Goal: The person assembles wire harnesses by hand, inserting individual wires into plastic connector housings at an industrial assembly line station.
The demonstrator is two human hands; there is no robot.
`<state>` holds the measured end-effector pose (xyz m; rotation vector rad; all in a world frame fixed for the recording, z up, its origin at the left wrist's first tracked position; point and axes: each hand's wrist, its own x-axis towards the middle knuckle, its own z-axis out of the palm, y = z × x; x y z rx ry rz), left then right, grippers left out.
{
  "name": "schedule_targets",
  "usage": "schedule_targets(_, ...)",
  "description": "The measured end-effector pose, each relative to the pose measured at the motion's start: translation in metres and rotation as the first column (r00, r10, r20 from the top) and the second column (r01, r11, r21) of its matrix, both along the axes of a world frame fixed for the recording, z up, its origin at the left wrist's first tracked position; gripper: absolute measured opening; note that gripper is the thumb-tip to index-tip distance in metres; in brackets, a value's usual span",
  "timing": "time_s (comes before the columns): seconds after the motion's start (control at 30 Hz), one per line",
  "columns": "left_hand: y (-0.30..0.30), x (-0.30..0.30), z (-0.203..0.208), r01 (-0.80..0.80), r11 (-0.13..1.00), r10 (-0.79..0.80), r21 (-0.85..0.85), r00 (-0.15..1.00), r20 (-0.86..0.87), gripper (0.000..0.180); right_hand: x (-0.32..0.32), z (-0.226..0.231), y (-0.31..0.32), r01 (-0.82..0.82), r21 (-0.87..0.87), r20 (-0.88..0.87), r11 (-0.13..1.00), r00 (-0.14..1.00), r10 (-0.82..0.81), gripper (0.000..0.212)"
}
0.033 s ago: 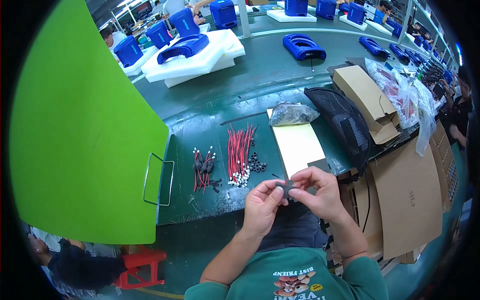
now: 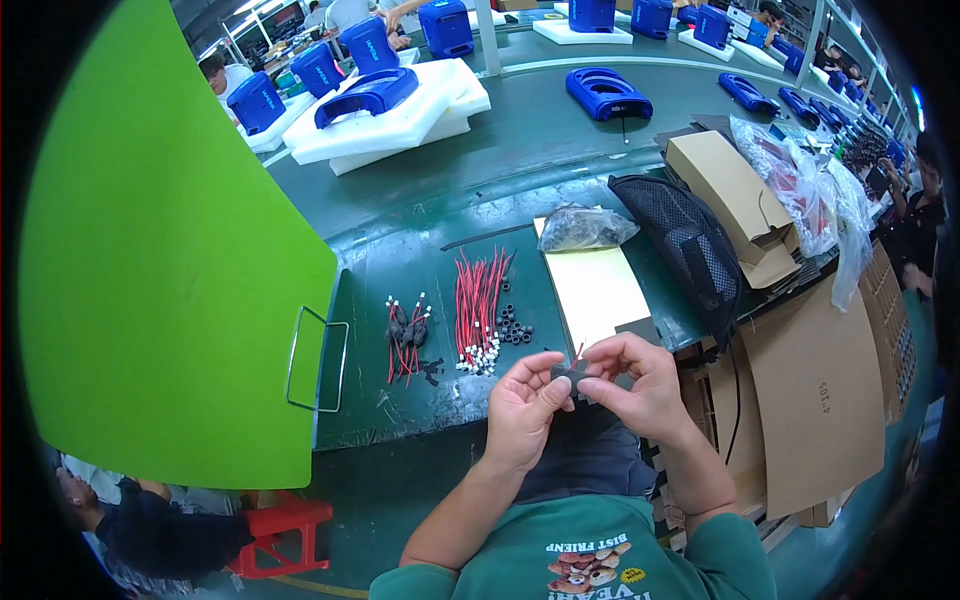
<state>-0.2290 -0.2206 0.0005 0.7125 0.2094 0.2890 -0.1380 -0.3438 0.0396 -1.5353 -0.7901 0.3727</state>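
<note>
Close to the table's near edge, my left hand [image 2: 527, 405] and my right hand [image 2: 637, 388] pinch a small dark grey strip [image 2: 570, 374] between thumbs and fingers. A thin red wire [image 2: 580, 352] sticks up from behind the strip; its lower end is hidden by the fingers. Left of my hands lies a bundle of red wires [image 2: 480, 295] with white connectors [image 2: 478, 355], beside several small black ring-shaped parts [image 2: 514, 328]. Farther left, several wires with dark wrapped lumps [image 2: 407, 330] lie together. A pale yellow sheet [image 2: 597, 290] lies just beyond my hands.
A green panel [image 2: 170, 270] with a metal handle [image 2: 318, 360] stands on the left. On the right are a black mesh bag [image 2: 690, 240], an open cardboard box [image 2: 725, 190] and cardboard sheets [image 2: 815, 390]. A plastic bag [image 2: 585, 228] rests on the yellow sheet. Blue housings [image 2: 608, 95] line the conveyor beyond.
The thin red wire now shows upright above the grey strip. My left fingertips have shifted slightly; my right hand is almost unmoved.
</note>
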Motion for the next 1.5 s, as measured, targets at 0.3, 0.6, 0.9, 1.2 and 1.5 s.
schedule_targets(0.3,-0.004,0.002,-0.009,-0.093,0.964,0.106,0.248,0.994,-0.039,0.016,0.0,-0.004,0.005,0.016,-0.017,-0.048,1.0,0.999,-0.017,0.03)
schedule_targets(0.6,-0.005,-0.004,-0.007,-0.01,0.997,0.017,0.075,0.996,-0.092,0.018,0.0,-0.007,0.006,0.034,0.01,-0.079,0.999,0.996,-0.034,0.03)
schedule_targets(0.9,-0.007,-0.006,-0.008,-0.014,0.999,0.015,0.045,1.0,-0.003,0.014,-0.002,-0.009,0.007,-0.005,0.071,-0.235,0.997,0.972,0.021,0.027)
schedule_targets(1.2,-0.014,-0.005,-0.012,-0.092,0.982,0.084,0.165,0.995,0.055,0.018,-0.009,-0.014,0.008,0.041,0.073,-0.236,0.996,0.972,-0.023,0.022)
schedule_targets(1.5,-0.011,-0.008,-0.01,-0.072,0.973,0.066,0.217,0.997,0.038,0.016,-0.008,-0.021,0.007,-0.019,0.285,-0.431,0.958,0.891,0.146,0.017)
